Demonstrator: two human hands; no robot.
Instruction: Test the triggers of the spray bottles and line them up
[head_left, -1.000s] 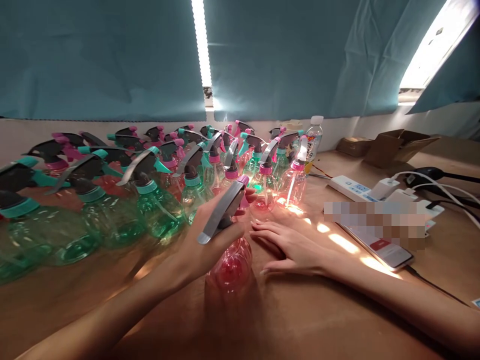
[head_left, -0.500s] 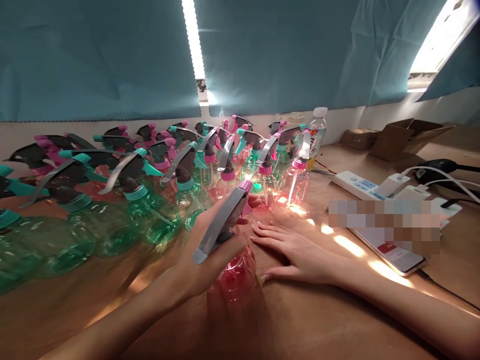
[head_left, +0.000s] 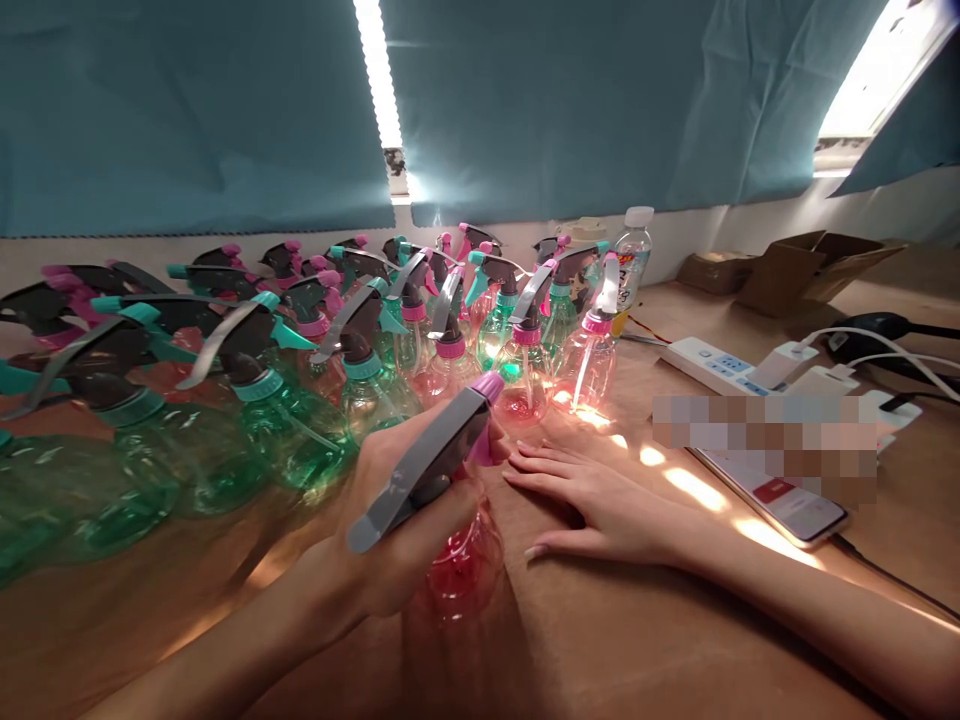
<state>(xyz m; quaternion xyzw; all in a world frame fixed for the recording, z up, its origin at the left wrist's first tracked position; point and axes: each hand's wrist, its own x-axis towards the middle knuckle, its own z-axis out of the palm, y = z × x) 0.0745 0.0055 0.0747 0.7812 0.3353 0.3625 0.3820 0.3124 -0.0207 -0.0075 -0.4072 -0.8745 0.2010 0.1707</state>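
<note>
My left hand [head_left: 397, 530] is wrapped round the neck of a clear pink spray bottle [head_left: 466, 572]. The bottle has a grey top and a pink nozzle and trigger; its nozzle points away from me to the right. Part of its neck is hidden by my fingers. My right hand [head_left: 585, 495] lies on the brown table [head_left: 615, 640] just right of the bottle, fingers stretched out, holding nothing. Beyond my left hand stand several green spray bottles [head_left: 289, 425] with teal collars and several pink ones, the nearest being a pink spray bottle [head_left: 523, 375].
To the right lie a phone [head_left: 780, 500] and a white power strip [head_left: 709, 368] with plugs and cables. Farther back stand an open cardboard box [head_left: 802, 275] and a labelled drink bottle [head_left: 636, 250]. A blue-grey curtain [head_left: 555, 110] hangs behind.
My left hand has shifted slightly left and toward me, tilting the sprayer head a little further. The view has turned slightly right. My right hand stays flat on the table.
</note>
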